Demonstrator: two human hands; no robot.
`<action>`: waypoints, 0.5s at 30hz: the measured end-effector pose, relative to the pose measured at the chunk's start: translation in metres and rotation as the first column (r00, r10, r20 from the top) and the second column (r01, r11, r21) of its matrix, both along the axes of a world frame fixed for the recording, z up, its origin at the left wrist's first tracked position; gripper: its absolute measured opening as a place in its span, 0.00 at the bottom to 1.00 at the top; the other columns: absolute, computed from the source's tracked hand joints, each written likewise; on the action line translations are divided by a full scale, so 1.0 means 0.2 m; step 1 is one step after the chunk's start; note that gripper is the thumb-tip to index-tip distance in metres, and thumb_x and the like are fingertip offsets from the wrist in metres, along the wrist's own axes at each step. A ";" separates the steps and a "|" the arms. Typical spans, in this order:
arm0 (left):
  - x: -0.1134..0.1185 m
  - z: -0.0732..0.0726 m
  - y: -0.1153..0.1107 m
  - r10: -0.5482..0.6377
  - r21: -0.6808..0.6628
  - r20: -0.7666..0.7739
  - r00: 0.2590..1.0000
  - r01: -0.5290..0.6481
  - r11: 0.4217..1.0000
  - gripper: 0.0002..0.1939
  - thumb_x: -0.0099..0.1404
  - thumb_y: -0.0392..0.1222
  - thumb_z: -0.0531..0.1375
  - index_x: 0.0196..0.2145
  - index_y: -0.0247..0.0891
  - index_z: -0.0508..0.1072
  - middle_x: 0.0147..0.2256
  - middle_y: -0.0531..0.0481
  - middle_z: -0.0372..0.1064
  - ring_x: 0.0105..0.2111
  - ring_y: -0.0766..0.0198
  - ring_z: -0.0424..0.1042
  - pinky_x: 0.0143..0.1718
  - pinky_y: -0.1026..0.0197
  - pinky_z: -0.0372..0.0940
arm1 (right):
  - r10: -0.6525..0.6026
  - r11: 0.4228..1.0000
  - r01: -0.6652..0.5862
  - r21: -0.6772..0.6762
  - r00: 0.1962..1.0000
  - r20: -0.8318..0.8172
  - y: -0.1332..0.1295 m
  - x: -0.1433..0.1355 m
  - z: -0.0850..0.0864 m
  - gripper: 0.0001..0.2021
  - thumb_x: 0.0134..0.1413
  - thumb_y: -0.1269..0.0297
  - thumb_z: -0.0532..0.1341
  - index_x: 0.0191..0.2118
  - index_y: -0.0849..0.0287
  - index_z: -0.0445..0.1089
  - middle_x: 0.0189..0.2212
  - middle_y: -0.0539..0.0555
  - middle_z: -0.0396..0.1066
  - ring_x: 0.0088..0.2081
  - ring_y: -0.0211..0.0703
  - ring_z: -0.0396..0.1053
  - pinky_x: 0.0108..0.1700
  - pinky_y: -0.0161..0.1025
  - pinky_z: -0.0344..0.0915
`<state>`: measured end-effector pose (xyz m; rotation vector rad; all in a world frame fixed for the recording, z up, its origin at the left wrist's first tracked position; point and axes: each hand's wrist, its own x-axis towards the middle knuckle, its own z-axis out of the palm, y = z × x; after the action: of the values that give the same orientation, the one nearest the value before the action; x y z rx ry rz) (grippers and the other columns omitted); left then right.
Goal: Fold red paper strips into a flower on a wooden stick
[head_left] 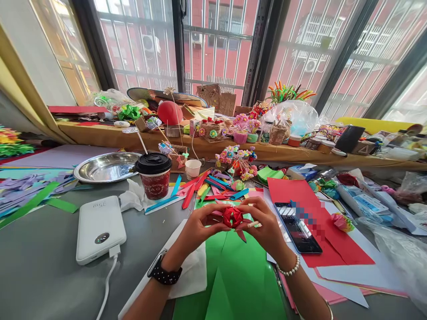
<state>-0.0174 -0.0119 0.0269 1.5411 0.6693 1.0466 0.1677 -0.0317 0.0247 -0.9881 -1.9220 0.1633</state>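
Between my two hands is a folded red paper flower (232,217), held up above a sheet of green paper (233,284). The fingers of my left hand (203,222) pinch its left side. On the other side, my right hand (262,220) grips the flower with thumb and fingers. A thin white stick (253,224) shows at the right fingers; whether it joins the flower I cannot tell. Strips of coloured paper (200,189) lie just beyond the hands. A red strip end hangs below the flower.
At left are a white power bank (101,229) with a cable, a lidded coffee cup (154,178) and a metal plate (106,166). A phone (296,229) rests on red paper (347,249) at right. Paper flowers (238,160) and a small paper cup (193,169) stand farther back.
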 end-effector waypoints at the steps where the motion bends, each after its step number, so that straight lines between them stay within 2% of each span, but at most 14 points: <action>1: 0.00 0.00 0.00 0.007 0.000 0.013 1.000 -0.007 1.000 0.20 0.47 0.34 0.63 0.40 0.38 0.70 0.37 0.47 0.70 0.35 0.60 0.70 0.36 0.61 0.67 | -0.012 1.000 0.012 0.009 1.000 0.017 0.00 0.00 -0.01 0.14 0.47 0.57 0.58 0.40 0.56 0.66 0.37 0.56 0.62 0.38 0.44 0.65 0.37 0.41 0.66; 5: 0.02 -0.01 -0.01 0.024 -0.003 0.049 0.999 -0.024 1.000 0.19 0.46 0.33 0.64 0.39 0.37 0.71 0.35 0.47 0.71 0.34 0.60 0.70 0.35 0.62 0.67 | -0.036 0.999 0.033 0.043 0.998 0.058 0.01 -0.01 -0.03 0.14 0.48 0.58 0.57 0.42 0.56 0.64 0.38 0.57 0.61 0.38 0.44 0.65 0.35 0.40 0.66; 15: 0.03 -0.02 -0.02 0.015 -0.022 0.075 0.997 -0.014 1.000 0.19 0.47 0.34 0.64 0.39 0.39 0.72 0.38 0.47 0.70 0.35 0.59 0.70 0.35 0.63 0.66 | -0.033 0.998 0.031 0.061 0.999 0.031 0.00 -0.02 -0.04 0.13 0.48 0.56 0.57 0.40 0.55 0.63 0.35 0.55 0.62 0.37 0.44 0.65 0.34 0.40 0.66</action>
<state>-0.0123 -0.0151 0.0220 1.4731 0.6389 1.0990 0.1636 -0.0316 0.0175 -0.9856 -1.9277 0.0705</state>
